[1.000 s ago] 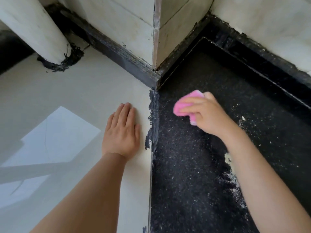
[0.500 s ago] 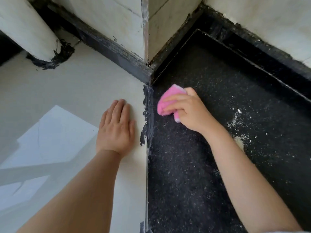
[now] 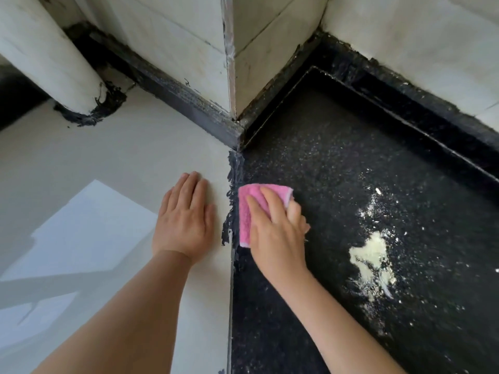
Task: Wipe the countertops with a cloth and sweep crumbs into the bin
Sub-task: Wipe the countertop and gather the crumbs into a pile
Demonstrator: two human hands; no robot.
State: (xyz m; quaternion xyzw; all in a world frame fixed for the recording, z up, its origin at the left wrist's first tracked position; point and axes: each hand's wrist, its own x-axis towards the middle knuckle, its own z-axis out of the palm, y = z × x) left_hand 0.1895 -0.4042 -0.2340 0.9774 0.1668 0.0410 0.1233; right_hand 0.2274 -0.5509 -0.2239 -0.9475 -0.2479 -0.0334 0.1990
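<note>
Pink cloth (image 3: 249,211) pressed flat on our black countertop (image 3: 310,163), right at the seam.

Fingers (image 3: 270,205) of our right hand (image 3: 278,236) lie close together on it; our left hand (image 3: 186,220) rests flat, fingers together, on the pale surface (image 3: 108,157) beside. Risk as we see it: a careless swipe could smear or scatter the crumb patch (image 3: 371,259) well to the right. Count: one cloth, two hands, one patch, no bin visible.

Light: bright, even daylight.
Glare: a pale window-shaped reflection on the glossy white countertop (image 3: 81,233), left of the left hand (image 3: 183,225).
Shadows: soft, faint, under both forearms.
Blur: slight softness around the right hand (image 3: 278,233) and pink cloth (image 3: 248,209).
Distortion: wide-angle bending of wall edges toward the frame's corners.
</note>
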